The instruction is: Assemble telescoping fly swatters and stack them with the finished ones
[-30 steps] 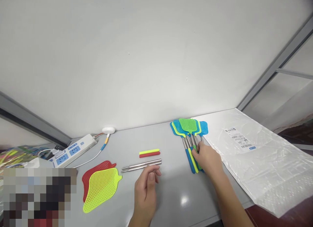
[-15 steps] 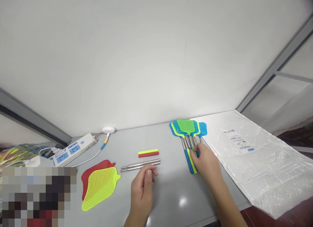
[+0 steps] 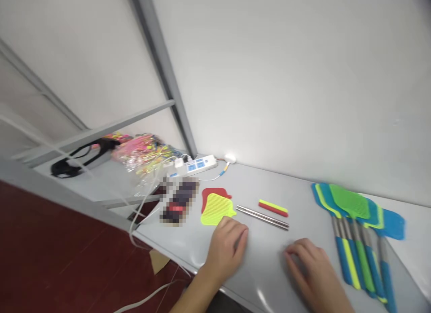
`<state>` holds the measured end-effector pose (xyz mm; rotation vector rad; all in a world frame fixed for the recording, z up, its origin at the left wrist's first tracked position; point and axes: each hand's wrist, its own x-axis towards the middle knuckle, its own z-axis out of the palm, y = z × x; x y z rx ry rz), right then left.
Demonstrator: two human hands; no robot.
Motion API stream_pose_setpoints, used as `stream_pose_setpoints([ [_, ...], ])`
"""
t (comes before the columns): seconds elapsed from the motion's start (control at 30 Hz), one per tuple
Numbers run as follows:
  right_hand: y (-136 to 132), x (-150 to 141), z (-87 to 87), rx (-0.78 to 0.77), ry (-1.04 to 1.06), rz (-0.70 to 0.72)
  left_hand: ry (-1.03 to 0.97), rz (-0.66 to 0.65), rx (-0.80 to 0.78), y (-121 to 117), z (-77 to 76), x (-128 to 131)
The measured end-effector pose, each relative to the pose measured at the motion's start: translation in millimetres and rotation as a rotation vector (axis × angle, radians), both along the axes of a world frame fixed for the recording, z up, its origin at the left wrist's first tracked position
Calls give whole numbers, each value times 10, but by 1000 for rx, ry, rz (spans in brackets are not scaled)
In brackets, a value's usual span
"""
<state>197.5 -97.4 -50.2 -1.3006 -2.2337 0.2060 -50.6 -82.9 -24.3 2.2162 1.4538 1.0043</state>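
Note:
My left hand (image 3: 227, 245) is loosely curled over the grey table, nearest to a yellow perforated fly swatter head (image 3: 217, 209). No object shows in it. Under the yellow head lies a red swatter head (image 3: 213, 192), partly covered. Thin metal rods (image 3: 262, 217) lie side by side between my hands, with a yellow handle grip (image 3: 273, 206) and a red handle grip (image 3: 272, 209) behind them. My right hand (image 3: 314, 270), a little blurred, hovers or rests by the table, thumb apart from the fingers and nothing between them. Right of it, assembled fly swatters (image 3: 350, 200) in blue, green and yellow lie fanned out.
A white power strip (image 3: 202, 165) with plugs and cables stands at the table's back left. A pixelated patch (image 3: 180, 203) covers something beside it. Farther left, plastic-bagged colourful items (image 3: 144, 153) and a black strap (image 3: 84, 156) lie on another surface. White packaging (image 3: 411, 254) lies at the right.
The view has swung left. My right hand has let go of the assembled swatters and moved left of them. My left hand has shifted from the rods toward the yellow swatter head.

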Motion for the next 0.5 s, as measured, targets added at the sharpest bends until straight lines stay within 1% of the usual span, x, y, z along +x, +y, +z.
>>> stream_pose_setpoints([
  [0.13, 433, 101, 152, -10, -171, -36, 232, 57, 11, -32, -2, 69],
  [0.23, 761, 33, 279, -1, -265, -69, 346, 53, -10, -27, -23, 120],
  [0.3, 941, -47, 323, -49, -284, -72, 367, 31, -24, -29, -35, 119],
  [0.37, 1082, -118, 332, -138, -263, -86, 363, 10, -33, -36, -40, 102],
  [0.5, 1250, -182, 322, -252, -235, -131, 321, 19, -32, -35, -51, 74],
])
